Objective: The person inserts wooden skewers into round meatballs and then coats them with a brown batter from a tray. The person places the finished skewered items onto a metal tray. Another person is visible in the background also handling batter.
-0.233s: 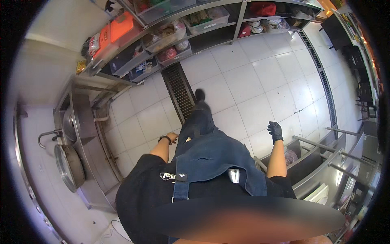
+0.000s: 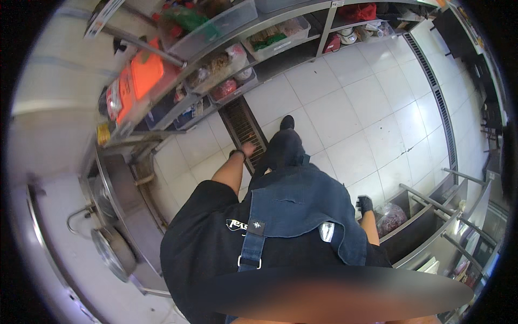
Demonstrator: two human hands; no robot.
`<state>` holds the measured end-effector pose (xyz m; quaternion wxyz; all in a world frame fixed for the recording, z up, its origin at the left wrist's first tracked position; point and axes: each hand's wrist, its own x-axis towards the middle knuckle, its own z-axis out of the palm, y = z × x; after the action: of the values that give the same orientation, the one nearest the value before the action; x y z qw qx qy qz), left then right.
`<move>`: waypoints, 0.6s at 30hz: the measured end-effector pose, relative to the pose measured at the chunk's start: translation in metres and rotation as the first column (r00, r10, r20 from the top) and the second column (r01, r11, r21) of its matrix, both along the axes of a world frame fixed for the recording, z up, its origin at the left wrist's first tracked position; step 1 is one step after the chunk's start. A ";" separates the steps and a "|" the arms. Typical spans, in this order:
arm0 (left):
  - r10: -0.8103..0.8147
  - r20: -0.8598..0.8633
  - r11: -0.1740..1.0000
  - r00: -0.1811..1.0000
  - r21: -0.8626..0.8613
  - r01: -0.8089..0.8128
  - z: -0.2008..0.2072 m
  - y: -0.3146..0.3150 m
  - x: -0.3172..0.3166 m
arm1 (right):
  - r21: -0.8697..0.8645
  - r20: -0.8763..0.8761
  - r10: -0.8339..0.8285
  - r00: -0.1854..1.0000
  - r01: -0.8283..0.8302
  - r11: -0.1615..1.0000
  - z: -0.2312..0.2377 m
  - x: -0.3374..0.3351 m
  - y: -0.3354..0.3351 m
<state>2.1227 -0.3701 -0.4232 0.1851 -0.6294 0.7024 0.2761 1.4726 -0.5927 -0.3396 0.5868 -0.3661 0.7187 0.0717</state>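
My left hand (image 2: 248,149), bare with a dark band at the wrist, swings forward above the floor drain grate (image 2: 244,127). It is slightly blurred, its fingers loosely stretched, and I see nothing in it. On the other side, my right hand (image 2: 365,204) wears a black glove and hangs beside my hip, near the metal rack at the right. Its fingers look apart and hold nothing visible. A blue denim apron (image 2: 302,216) covers my front. One dark shoe (image 2: 287,122) is stepping out on the white tiles.
Ahead stands a metal shelf (image 2: 294,46) with clear bins (image 2: 278,38) of packages and an orange-lidded container (image 2: 147,75). At left is a steel sink counter (image 2: 127,186) with a large round pan (image 2: 114,252). A steel rack (image 2: 426,213) with a bagged item (image 2: 390,218) stands close on the right.
My left hand has swung forward over the grate, while my gloved right hand has moved back toward my body. The shelf and sink have shifted in view as I walk.
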 end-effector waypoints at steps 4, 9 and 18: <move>0.804 -0.459 0.479 0.378 0.122 -0.869 0.018 -0.163 0.102 | 0.450 -0.227 0.024 0.974 0.083 0.889 -0.004 0.030 0.034; 0.713 -0.526 0.406 0.463 -0.229 -0.885 0.070 -0.314 0.189 | 0.053 0.127 -0.424 0.897 0.420 0.906 0.034 0.126 0.018; 0.818 -0.508 0.186 0.269 -0.209 -0.960 0.011 -0.470 0.278 | 0.260 0.018 -0.441 0.898 0.421 0.869 -0.001 0.191 0.066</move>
<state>2.4010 -0.8399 -0.4118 -0.2790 -0.8955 0.2571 0.2326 1.6632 -0.5265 -0.3410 0.6562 -0.1222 0.7445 0.0148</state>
